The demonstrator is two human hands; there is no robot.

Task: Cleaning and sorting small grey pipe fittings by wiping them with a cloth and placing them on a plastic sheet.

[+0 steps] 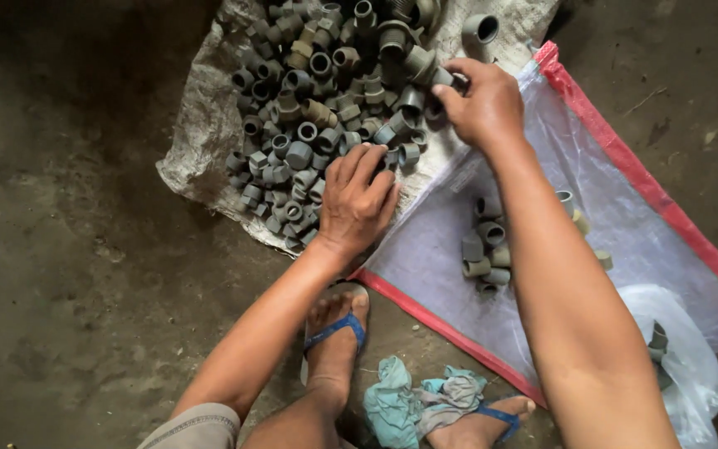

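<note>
**Dozens of grey pipe fittings spread on a sack**

Dozens of small grey plastic pipe fittings (pixel 317 116) are heaped on a worn grey woven sack (pixel 197 133) laid on the dark concrete floor (pixel 68 274). The left hand (pixel 357 199) is laid palm down on the near edge of the heap, fingers bent over a few fittings; whether anything is actually gripped beneath it cannot be told. The right hand (pixel 479 100) is held at the heap's right edge, where one grey fitting (pixel 445 78) is pinched between thumb and fingertips.

A white translucent woven bag with a red hem (pixel 625 216) is spread just beside the sack, overlapping its right edge. A small cluster of grey fittings (pixel 485 249) is seen on it, partly hidden by the right forearm. A crumpled teal and grey rag (pixel 417 399) is seen on the floor between two feet in blue-strapped sandals (pixel 338 328). A clear plastic bag (pixel 683 357) with a few fittings is seen at the lower right.
</note>
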